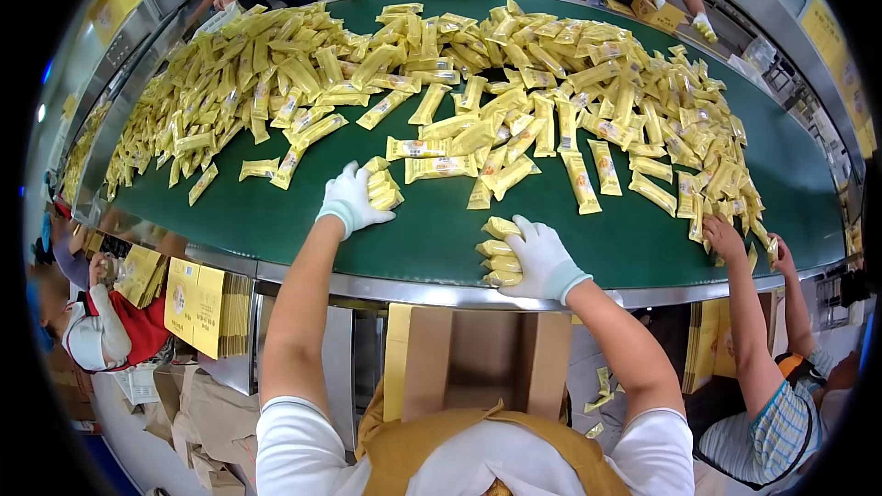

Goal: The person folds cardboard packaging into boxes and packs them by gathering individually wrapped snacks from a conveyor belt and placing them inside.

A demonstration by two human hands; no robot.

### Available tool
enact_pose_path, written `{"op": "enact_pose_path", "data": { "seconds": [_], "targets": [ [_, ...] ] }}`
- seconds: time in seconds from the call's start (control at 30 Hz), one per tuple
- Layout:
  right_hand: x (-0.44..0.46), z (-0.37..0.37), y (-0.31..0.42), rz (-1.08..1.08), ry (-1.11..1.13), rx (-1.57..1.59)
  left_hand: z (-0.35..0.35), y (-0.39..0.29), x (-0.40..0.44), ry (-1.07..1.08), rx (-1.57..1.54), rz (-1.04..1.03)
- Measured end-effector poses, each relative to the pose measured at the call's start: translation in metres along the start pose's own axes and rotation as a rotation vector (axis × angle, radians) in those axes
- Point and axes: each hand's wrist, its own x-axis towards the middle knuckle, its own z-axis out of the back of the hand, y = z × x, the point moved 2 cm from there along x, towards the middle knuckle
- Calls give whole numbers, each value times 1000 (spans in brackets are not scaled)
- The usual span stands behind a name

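Observation:
My left hand (354, 199), in a white glove, is closed round a small stack of yellow packets (382, 186) at its right side, above the green belt (423, 243). Nearer the belt's front edge, my right hand (542, 262), also gloved, grips a stack of several yellow packets (501, 253) at its left side. The two stacks are apart, with green belt between them. Loose yellow packets (441, 167) lie just beyond both hands.
A large heap of packets (276, 69) spreads across the belt. An open cardboard box (487, 358) stands below the metal edge (404, 290). At the right, a co-worker's bare hands (724, 239) touch packets. Folded yellow cartons (207, 308) stand at the left.

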Motion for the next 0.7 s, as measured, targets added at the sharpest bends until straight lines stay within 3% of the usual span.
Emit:
{"op": "enact_pose_path", "data": {
  "seconds": [0.1,0.2,0.3,0.33,0.43,0.53,0.57,0.6,0.63,0.7],
  "targets": [
    [1,2,6,-72,24,30,-5,-15,-9,7,4,85],
    [11,17,13,-262,225,57,-11,-25,-29,-61,-25,221],
    [5,4,-17,-432,-17,742,-14,-27,-52,-59,-108,342],
    [1,13,-21,-529,41,1156,-21,-24,-58,-69,-126,333],
    [-28,89,5,-486,51,1388,-35,-14,-88,-207,-210,241],
    [-49,134,30,-154,189,1458,-60,16,-100,-71,-1144,13],
    [-51,139,40,-41,261,1331,-48,8,-119,157,-1692,-60],
    [-53,144,50,77,316,1205,-35,-3,-138,165,-1954,-98],
    [-55,138,59,202,380,953,-22,-18,-154,166,-2213,-140],
    [-59,127,93,290,530,359,-2,-44,-176,255,-2403,-360]
  ]
}}
